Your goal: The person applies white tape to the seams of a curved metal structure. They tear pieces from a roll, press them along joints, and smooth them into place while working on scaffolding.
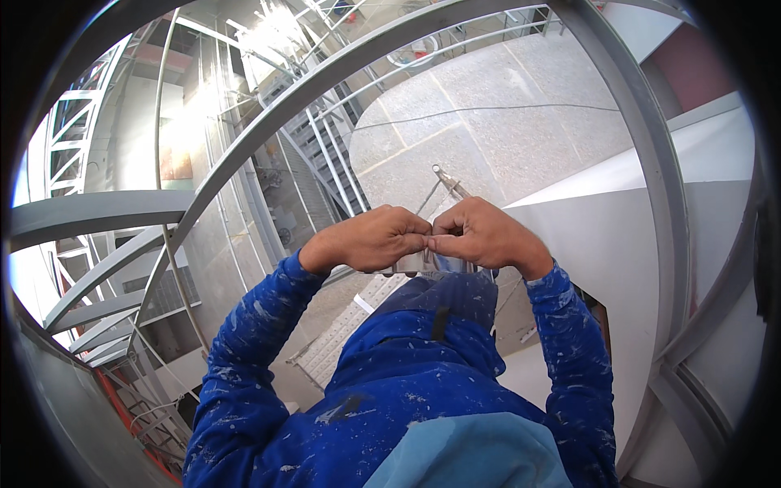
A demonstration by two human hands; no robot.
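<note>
My left hand and my right hand meet in front of my waist, their fingertips touching or nearly so. The fingers of both are curled and pinched together. Whatever they grip, if anything, is too small or too hidden to name. Pale, shiny shapes show just under the fingertips, and I cannot tell whether they are held or belong to the metal frame behind. My blue sleeves are spattered with white paint.
Grey steel beams arch around me. A perforated metal scaffold plank lies below, near a metal tube. White panels rise on the right. Far beneath are a tiled floor, stairs and railings.
</note>
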